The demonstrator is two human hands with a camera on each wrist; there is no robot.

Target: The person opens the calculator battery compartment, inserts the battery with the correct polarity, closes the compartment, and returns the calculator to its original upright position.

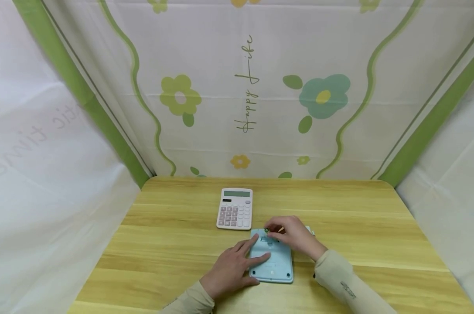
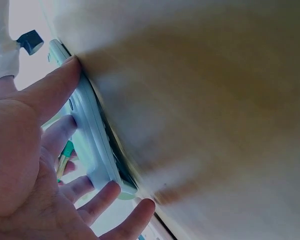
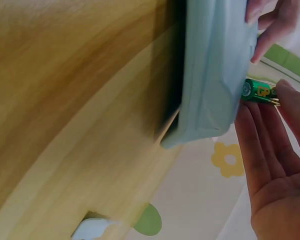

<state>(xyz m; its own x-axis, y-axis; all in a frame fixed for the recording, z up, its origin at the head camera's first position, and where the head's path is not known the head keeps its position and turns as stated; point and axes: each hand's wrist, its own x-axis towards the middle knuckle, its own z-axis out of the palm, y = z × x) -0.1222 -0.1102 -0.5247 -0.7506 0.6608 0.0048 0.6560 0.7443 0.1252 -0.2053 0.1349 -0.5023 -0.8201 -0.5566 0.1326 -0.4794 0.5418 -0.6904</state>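
A light blue calculator [image 1: 274,264] lies face down on the wooden table, its battery compartment [image 1: 269,240] uncovered near the far end. My left hand [image 1: 233,268] rests against its left side with fingers spread, some on the back and the thumb by the near edge. Between the thumb and fingers of my right hand [image 1: 293,233] is a green battery [image 3: 260,91], held just above the compartment end. The left wrist view shows the calculator's edge [image 2: 97,140] beside the left fingers. A small light blue piece [image 3: 92,229] lies on the table beyond the calculator, mostly hidden by the right hand in the head view.
A pale pink calculator [image 1: 234,209] lies face up behind the blue one, to the left. The wooden table [image 1: 162,244] ends at a white curtain [image 1: 213,144] with printed flowers, and white cloth hangs on both sides.
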